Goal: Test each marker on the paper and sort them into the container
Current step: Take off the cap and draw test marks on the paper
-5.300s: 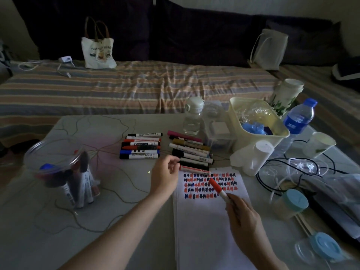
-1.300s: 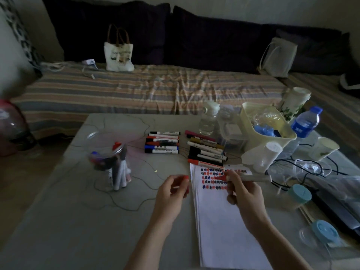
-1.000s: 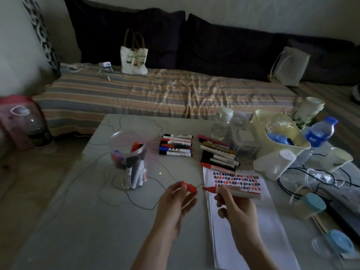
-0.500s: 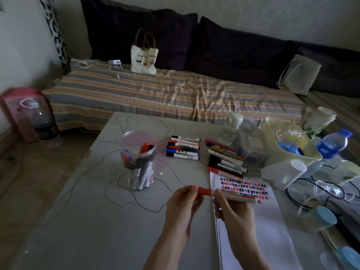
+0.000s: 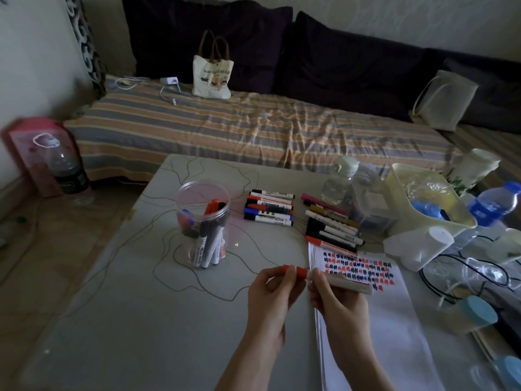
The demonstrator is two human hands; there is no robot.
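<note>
Capped now, the red marker (image 5: 335,281) has its red cap (image 5: 294,270) pushed back over the tip that stood bare half a second ago, and both hands have closed up against each other low in the middle of the table (image 5: 141,320). The left hand (image 5: 270,294) pinches the cap between thumb and curled fingers, so the cap pokes out past the fingertips toward 9 o'clock. The right hand (image 5: 335,301) is curled around the white barrel, thumb on top near the cap end, and the rest of the barrel runs out of the fingers toward 3 o'clock, slightly down, over the paper (image 5: 375,328). The marker lies nearly level, held above the table and just over the left edge of the sheet. The paper carries rows of red and dark blue test marks (image 5: 358,268) at its top, at 1 o'clock from the hands. The clear container (image 5: 202,221) stands upright at 10 o'clock from the hands, well apart from them, with several markers standing tilted inside. Two groups of markers lie flat on the table at 12 o'clock: a neat stack (image 5: 269,208) to the left and a looser row (image 5: 331,224) just above the paper's top edge, its nearest red-capped one touching that edge.
</note>
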